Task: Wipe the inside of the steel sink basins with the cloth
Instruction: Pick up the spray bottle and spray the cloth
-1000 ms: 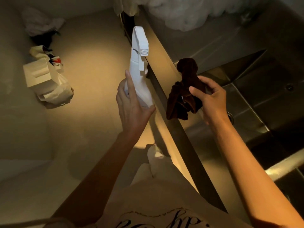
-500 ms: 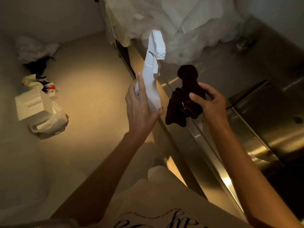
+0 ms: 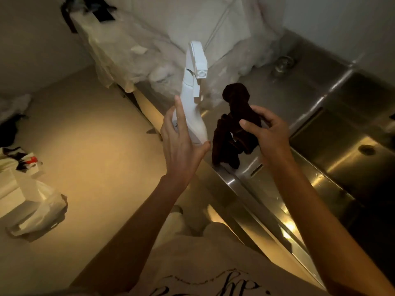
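Left hand (image 3: 181, 144): I see it gripping one smooth white plastic sprayer (image 3: 193, 99), upright.
Right hand (image 3: 270, 133): pinching one dark, crumpled cloth (image 3: 233, 133) above the counter (image 3: 256, 97).
Basins (image 3: 350, 133): brushed steel, boxy; I count two.

Cloth (image 3: 233, 133) dark brown. Spray bottle (image 3: 193, 97) white. Sink (image 3: 333, 133) bare steel grey, yellow glints. Floor (image 3: 89, 129) beige. Plastic sheet (image 3: 171, 35) whitish. Shirt (image 3: 192, 263) cream, black script.
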Tool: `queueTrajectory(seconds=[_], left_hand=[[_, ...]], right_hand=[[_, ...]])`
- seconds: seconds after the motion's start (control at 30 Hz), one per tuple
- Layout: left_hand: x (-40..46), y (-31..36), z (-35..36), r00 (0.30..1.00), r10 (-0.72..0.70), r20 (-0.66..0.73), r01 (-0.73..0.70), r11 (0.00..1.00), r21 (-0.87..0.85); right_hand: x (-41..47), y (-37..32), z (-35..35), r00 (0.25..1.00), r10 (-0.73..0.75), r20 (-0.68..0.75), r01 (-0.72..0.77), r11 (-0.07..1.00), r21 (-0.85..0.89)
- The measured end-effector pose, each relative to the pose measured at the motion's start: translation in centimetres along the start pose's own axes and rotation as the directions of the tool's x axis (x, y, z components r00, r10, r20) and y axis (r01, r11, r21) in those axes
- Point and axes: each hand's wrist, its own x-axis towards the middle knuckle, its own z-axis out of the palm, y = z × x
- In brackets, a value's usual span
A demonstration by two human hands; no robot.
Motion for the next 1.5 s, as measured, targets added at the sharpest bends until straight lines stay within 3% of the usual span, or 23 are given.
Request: queueTrajectory(seconds=[0.23, 0.6, 1.03, 1.17, 1.5], left_hand=[[7.7, -1.6, 1.5, 0.980, 0.147, 0.133, -0.139, 0.988, -0.068], [16.4, -1.0, 4.4, 0.874, 0.418, 0.248, -0.376, 0.904, -0.203], [14.7, 8.5, 10.0, 0.777, 0.547, 0.313, -0.398, 0.811, -0.429], [14.1, 11.4, 12.1, 0.780, 0.551, 0.295, -0.395, 0.801, -0.450], [15.0, 14.7, 18.0, 0.792, 0.514, 0.329, -0.351, 0.825, -0.443]], right_hand=[[2.6, -0.5, 1.8, 0.979, -0.040, -0.202, 0.042, 0.999, 0.007], [2.2, -2.1, 3.3, 0.843, -0.113, -0.525, 0.117, 0.993, -0.025], [0.0, -3.9, -2.5, 0.744, -0.134, -0.654, 0.083, 0.991, -0.109], [0.1, -4.7, -5.6, 0.741, -0.154, -0.653, 0.062, 0.985, -0.162], [3.4, -3.4, -10.2, 0.719, -0.057, -0.693, 0.004, 0.997, -0.079]])
